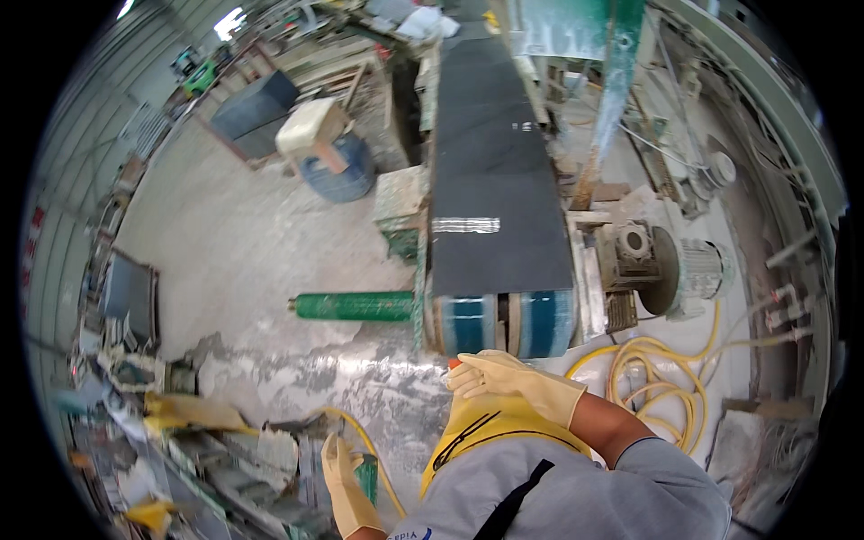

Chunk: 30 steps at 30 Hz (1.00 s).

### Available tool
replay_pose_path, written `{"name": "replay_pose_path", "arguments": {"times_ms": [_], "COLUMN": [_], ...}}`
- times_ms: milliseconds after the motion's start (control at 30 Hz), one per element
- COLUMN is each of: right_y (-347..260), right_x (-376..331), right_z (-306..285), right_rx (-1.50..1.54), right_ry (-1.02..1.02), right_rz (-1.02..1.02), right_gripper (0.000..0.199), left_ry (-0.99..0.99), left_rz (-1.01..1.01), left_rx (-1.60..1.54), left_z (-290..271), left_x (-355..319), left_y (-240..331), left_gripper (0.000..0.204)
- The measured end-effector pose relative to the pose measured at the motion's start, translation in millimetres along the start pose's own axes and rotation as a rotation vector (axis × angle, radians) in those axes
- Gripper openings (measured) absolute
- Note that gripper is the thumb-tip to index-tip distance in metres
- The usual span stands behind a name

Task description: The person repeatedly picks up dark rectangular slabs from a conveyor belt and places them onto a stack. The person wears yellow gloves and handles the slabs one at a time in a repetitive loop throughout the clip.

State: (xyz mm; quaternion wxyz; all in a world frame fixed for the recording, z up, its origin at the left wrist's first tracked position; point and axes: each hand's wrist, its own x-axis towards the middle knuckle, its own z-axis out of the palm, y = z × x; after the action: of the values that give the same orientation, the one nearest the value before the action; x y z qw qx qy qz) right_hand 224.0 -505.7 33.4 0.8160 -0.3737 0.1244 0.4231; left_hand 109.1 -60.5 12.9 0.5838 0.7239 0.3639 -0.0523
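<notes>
Far left: we see a dark framed panel (130, 297) leaning at the wall, with a heap of scrap and offcuts (180, 441) running along the near-left floor.

Our left hand (346, 486), in a yellow glove, hangs low near the bottom edge, fingers straight and together, pinching nothing. It sits just beside a small green block (366, 474) and a yellow hose (360, 441) that runs across the wet concrete floor (243, 243); contact with the block we cannot tell.

Further out, a green cylinder (354, 306) lies flat on the floor, its right end at the frame of the belt machine. Far behind it stands a blue barrel (337, 171) with a pale block on top.

Centre: a long black belt (490, 180) runs away from us over blue rollers (504, 324) at the near end.

Our right hand (504, 376), also gloved yellow, is just in front of the rollers, over our yellow apron (490, 427). Fingers are curled loosely around something orange (454, 364), mostly hidden; grip firmness we cannot tell.

Right: a grey motor (697, 270) sits beside the belt, and coiled yellow hose (661, 396) lies on the floor near it.
</notes>
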Motion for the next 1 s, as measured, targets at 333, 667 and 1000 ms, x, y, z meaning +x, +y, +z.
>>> {"name": "replay_pose_path", "arguments": {"times_ms": [333,667,1000], "right_y": [59.8,141.4,237.4], "right_x": [27.7,73.5,128.4], "right_z": [59.8,172.7,282.9], "right_rx": [-0.198,-0.421,-0.567], "right_ry": [-0.129,-0.144,-0.054], "right_rz": [0.187,0.297,0.296], "right_gripper": [0.06,0.056,0.056], "left_ry": [0.526,0.94,1.36], "left_rz": [0.022,0.367,0.2], "left_rx": [-0.204,-0.137,0.613], "left_z": [-109.1,-217.2,-405.6], "left_x": [-148.3,-220.3,-185.9], "left_y": [-86.9,-182.2,-236.7], "left_gripper": [0.059,0.05,0.049]}}
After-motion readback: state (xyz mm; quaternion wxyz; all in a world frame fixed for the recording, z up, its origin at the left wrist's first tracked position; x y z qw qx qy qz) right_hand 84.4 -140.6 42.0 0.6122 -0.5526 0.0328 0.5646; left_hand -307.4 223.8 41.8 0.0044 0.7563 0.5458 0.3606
